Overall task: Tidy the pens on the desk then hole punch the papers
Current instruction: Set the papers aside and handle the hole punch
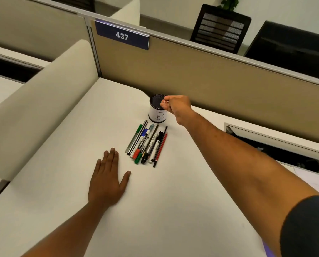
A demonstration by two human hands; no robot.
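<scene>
A black mesh pen cup (155, 110) with a white label marked "B" stands near the back of the white desk (173, 201). Just in front of it lies a row of several pens, markers and pencils (147, 143), side by side. My right hand (175, 106) reaches over the cup's right rim, fingers curled together at the rim; I cannot tell whether it grips the cup or holds anything. My left hand (108, 179) lies flat on the desk, palm down, fingers spread, left of the pens and apart from them.
A tan partition (210, 80) with a sign "437" (121, 36) runs behind the desk. A cream side divider (43, 108) bounds the left. An open cable tray (277, 145) sits at the right, with white papers (314, 182) beside it.
</scene>
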